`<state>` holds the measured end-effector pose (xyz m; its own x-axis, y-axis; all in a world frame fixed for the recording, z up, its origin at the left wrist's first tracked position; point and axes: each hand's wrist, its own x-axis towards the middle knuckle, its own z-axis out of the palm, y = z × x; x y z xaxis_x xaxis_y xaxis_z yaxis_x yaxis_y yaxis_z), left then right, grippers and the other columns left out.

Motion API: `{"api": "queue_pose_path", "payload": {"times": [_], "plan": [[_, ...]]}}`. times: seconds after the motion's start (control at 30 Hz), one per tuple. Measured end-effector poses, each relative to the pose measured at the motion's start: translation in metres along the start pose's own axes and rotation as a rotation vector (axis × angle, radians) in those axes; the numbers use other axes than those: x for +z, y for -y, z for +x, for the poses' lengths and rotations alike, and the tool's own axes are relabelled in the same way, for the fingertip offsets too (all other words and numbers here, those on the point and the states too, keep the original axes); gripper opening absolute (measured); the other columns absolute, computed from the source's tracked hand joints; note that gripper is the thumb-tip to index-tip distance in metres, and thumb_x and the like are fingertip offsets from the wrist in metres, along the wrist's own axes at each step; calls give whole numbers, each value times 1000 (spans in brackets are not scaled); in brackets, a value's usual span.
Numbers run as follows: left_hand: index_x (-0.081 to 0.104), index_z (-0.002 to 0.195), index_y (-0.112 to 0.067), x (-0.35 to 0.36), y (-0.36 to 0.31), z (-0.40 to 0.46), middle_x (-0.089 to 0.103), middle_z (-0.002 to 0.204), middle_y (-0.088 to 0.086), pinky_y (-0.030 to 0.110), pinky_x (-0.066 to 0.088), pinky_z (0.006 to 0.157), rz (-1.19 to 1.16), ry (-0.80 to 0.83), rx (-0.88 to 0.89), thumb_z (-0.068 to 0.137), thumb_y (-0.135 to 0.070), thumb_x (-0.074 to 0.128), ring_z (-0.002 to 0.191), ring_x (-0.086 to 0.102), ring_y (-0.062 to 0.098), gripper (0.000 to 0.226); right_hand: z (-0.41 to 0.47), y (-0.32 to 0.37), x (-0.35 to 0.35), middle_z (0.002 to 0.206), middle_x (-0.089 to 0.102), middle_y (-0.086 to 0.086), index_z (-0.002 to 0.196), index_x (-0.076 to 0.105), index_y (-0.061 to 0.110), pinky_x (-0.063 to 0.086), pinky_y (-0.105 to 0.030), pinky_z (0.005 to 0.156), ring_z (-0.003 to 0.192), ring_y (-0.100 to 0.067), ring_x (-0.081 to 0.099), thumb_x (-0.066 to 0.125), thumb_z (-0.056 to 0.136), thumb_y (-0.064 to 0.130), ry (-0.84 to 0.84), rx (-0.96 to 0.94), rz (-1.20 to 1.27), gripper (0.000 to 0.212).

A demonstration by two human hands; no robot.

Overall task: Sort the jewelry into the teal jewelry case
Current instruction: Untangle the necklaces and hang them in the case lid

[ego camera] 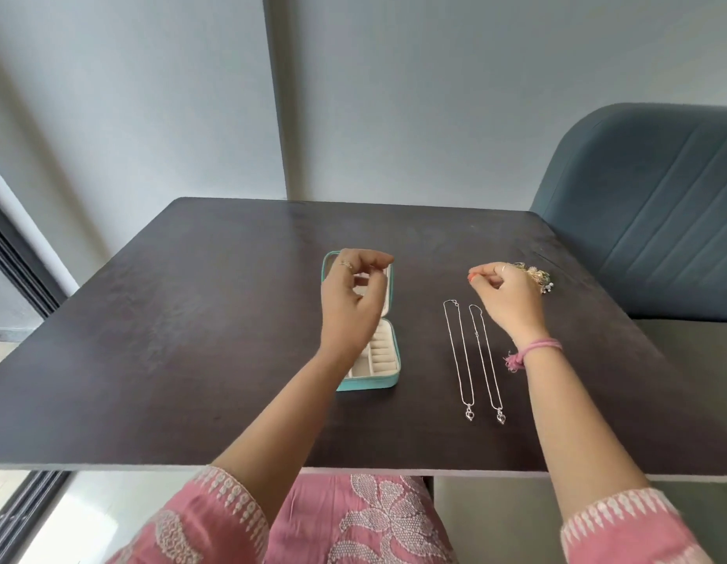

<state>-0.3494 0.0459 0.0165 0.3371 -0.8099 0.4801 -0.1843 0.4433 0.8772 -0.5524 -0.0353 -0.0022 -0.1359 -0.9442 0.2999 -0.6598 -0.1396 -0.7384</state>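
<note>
So the teal jewelry case is lying open flat on the dark desk, a bit left of center. Cream lining inside, and the near half has a row of ring rolls plus some small compartments. The far half is mostly hidden behind the left hand, so I can't say what's in it.

The left hand hovers right above the case with its fingers curled loosely inward. It looks like the fingertips might be pinching something tiny, but honestly I can't tell if there's anything in there. There's a ring on one finger.

The right hand is over at 3 o'clock from the case, well apart from it, fingers bent with thumb and forefinger drawn together. Same deal, too small to say whether it holds anything. It wears a pink thread bracelet at the wrist.

Two silver necklaces lie stretched out side by side between the case and the right arm, running 12 to 6, each with a small pendant at the near end. A cluster of gold-toned jewelry sits just behind the right hand at about 1 o'clock.

A blue-grey chair stands at the desk's far right.
</note>
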Motion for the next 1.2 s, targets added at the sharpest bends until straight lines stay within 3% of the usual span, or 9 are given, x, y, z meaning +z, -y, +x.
{"api": "queue_pose_path", "payload": {"times": [0.1, 0.23, 0.5, 0.73, 0.93, 1.1, 1.2], "plan": [[62, 81, -27, 20, 0, 1, 62, 87, -12, 11, 44, 71, -6, 20, -25, 89, 0, 52, 79, 58, -1, 30, 12, -8, 4, 89, 73, 4, 88, 74, 25, 51, -37, 83, 88, -19, 66, 60, 87, 24, 80, -37, -167, 14], [60, 79, -31, 37, 2, 3, 63, 88, -10, 13, 43, 70, 0, 35, -39, 89, 0, 53, 78, 57, -1, 33, 21, -15, 12, 104, 71, 5, 90, 74, 30, 44, -42, 91, 103, -25, 59, 57, 91, 30, 138, -43, -409, 18], [60, 80, -32, 51, 8, 4, 65, 90, -6, 16, 42, 71, 9, 67, -74, 87, 0, 52, 78, 57, 0, 34, 26, -12, 25, 102, 68, 7, 83, 74, 33, 26, -37, 79, 107, -24, 54, 63, 87, 37, 230, -46, -654, 12], [60, 81, -31, 55, 7, 5, 66, 92, -2, 16, 44, 73, 12, 82, -67, 87, 2, 52, 78, 57, 0, 34, 21, -8, 37, 123, 55, -8, 118, 60, 14, 31, -41, 95, 120, -29, 46, 45, 96, 23, 269, -39, -815, 27], [60, 87, -27, 47, 4, 11, 65, 91, -3, 19, 47, 78, -40, 149, -83, 89, 0, 52, 85, 61, 8, 28, 3, -4, 22, 117, 62, -2, 105, 66, 25, 28, -37, 83, 113, -27, 50, 42, 100, 26, 224, -94, -541, 25], [61, 94, -25, 41, -4, 19, 67, 94, -5, 30, 51, 90, -93, 219, -124, 89, -4, 54, 94, 64, 14, 23, -19, 30, -15, 84, 70, 10, 84, 62, 29, 47, -43, 85, 83, -19, 63, 49, 96, 24, 130, -216, -185, 19], [63, 102, -19, 38, -17, 24, 69, 100, 0, 33, 50, 95, -108, 314, -163, 92, -8, 56, 99, 65, 14, 16, -30, 56, -41, 79, 68, 12, 86, 63, 29, 48, -30, 78, 76, -9, 61, 54, 95, 22, 139, -313, -124, 14]]}}
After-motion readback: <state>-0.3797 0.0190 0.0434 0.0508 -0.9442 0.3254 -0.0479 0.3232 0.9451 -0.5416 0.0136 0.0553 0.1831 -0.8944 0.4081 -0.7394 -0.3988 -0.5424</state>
